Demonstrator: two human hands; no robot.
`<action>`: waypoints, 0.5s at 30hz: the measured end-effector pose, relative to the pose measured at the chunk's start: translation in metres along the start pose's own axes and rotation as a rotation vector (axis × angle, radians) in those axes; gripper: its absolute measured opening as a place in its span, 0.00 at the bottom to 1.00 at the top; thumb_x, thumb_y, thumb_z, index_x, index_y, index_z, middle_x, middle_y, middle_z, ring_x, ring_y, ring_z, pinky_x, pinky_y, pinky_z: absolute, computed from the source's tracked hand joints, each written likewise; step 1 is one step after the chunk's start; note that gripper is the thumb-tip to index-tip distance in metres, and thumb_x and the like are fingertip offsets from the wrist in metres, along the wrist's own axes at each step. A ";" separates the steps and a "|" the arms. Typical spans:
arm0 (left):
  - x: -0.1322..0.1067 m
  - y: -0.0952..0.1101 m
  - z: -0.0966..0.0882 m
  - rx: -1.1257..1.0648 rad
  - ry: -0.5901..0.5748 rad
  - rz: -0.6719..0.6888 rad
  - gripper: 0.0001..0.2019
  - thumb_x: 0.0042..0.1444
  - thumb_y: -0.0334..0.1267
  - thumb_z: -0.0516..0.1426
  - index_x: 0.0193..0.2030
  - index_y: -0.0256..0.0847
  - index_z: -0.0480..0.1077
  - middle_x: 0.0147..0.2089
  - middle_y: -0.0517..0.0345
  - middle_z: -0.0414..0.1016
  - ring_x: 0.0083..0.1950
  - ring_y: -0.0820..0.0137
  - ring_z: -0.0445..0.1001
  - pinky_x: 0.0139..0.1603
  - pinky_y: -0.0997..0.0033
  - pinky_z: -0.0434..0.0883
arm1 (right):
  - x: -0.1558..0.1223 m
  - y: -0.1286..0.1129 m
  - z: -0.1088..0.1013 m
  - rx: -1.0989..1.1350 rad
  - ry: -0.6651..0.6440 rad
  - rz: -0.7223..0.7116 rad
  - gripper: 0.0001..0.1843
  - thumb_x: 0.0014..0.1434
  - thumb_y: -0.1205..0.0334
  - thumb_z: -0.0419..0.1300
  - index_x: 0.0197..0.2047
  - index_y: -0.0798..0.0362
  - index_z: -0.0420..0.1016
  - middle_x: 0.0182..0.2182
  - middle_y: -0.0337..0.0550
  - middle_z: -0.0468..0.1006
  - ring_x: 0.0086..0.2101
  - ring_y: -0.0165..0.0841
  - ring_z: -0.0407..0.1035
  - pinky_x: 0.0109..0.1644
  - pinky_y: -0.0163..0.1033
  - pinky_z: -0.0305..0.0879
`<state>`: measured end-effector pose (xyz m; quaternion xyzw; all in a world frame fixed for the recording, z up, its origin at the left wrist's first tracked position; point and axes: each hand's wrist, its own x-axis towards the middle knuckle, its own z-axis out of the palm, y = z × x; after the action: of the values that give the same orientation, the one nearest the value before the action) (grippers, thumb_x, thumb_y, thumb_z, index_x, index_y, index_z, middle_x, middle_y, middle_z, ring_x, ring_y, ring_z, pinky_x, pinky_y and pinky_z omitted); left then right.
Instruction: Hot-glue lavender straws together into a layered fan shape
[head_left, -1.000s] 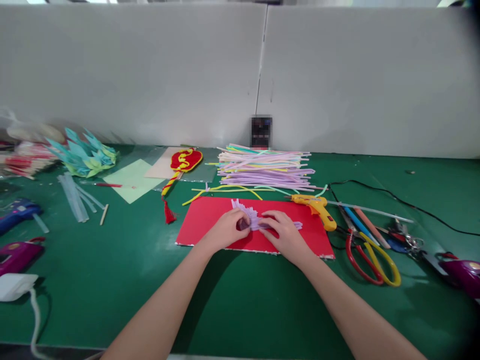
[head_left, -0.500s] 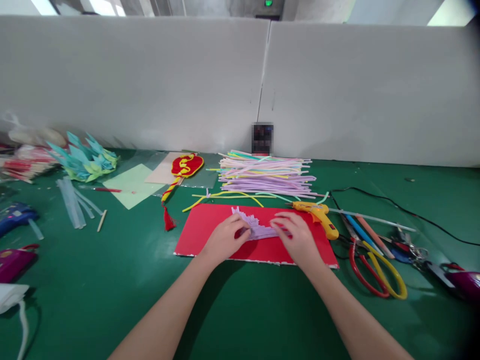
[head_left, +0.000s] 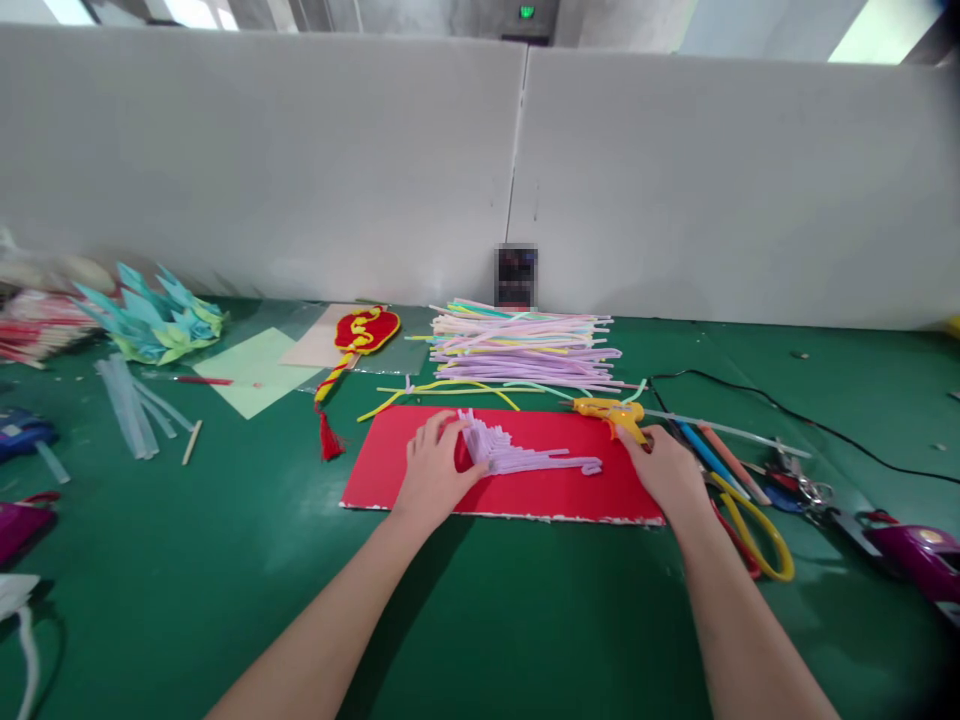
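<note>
A lilac shape made of pipe cleaners (head_left: 502, 452) lies on a red board (head_left: 555, 500), with stepped rows at its left and a curled end at its right. My left hand (head_left: 433, 465) is at the left end of the shape, thumb at the lower edge and fingers at the upper left, gripping it. At the board's right side, my right hand (head_left: 666, 470) has its fingers closed round the handle of a yellow hot glue gun (head_left: 611, 410). The gun's nozzle points left, and a clear glue stick (head_left: 731, 433) sticks out behind it.
A pile of pastel pipe cleaners (head_left: 525, 350) lies behind the board. Scissors (head_left: 765, 530), pliers (head_left: 806, 490) and a black cable (head_left: 780, 400) are at the right. Leftward are a red fan-shaped ornament (head_left: 366, 330), green paper (head_left: 255, 375) and glue sticks (head_left: 127, 405).
My right hand has left the lilac shape, moved right and closed on the glue gun's handle. The shape's curled right end is now uncovered. My left hand stays at the left end.
</note>
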<state>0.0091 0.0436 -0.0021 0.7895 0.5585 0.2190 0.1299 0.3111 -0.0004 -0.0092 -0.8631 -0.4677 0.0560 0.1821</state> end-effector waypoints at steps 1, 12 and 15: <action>-0.001 0.000 0.001 -0.019 -0.017 0.052 0.27 0.50 0.49 0.60 0.57 0.46 0.61 0.63 0.50 0.57 0.63 0.53 0.56 0.59 0.49 0.58 | 0.000 -0.002 0.000 -0.006 0.020 -0.007 0.23 0.60 0.45 0.47 0.42 0.57 0.70 0.38 0.55 0.76 0.40 0.45 0.70 0.40 0.43 0.62; 0.000 0.001 0.003 -0.029 -0.124 0.334 0.24 0.56 0.46 0.57 0.59 0.47 0.60 0.63 0.53 0.60 0.66 0.61 0.54 0.67 0.48 0.47 | -0.026 -0.049 -0.005 0.225 0.217 -0.170 0.23 0.62 0.45 0.43 0.45 0.55 0.66 0.32 0.50 0.77 0.30 0.39 0.71 0.28 0.36 0.56; 0.002 0.003 0.002 0.018 -0.073 0.380 0.19 0.56 0.42 0.58 0.54 0.45 0.64 0.60 0.52 0.65 0.64 0.61 0.59 0.66 0.47 0.48 | -0.029 -0.049 -0.001 0.238 0.206 -0.193 0.22 0.62 0.46 0.44 0.45 0.55 0.66 0.33 0.50 0.77 0.29 0.39 0.71 0.28 0.36 0.56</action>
<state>0.0133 0.0442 -0.0023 0.8893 0.3963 0.2058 0.0991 0.2566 -0.0008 0.0075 -0.7878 -0.5173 0.0046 0.3343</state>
